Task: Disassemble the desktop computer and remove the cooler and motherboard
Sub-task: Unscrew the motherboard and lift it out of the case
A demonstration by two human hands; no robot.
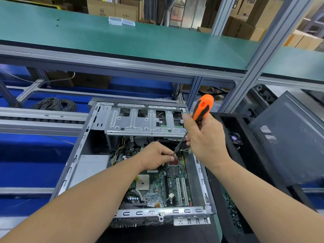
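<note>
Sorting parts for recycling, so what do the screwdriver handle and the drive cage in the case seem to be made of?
Screwdriver handle: looks like glossy orange plastic with black, probably rubbery inlays, judging by its soft sheen. Drive cage: bare stamped sheet metal, likely steel, shown by pressed ribs, punched holes and dull grey shine.

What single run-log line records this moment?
right hand: grips screwdriver | left hand: fingers pinch its tip | motherboard: in case | CPU socket: bare

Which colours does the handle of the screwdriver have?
The plastic screwdriver handle, gripped by the right hand, is bright orange with black stripes; the head view shows it.
</note>
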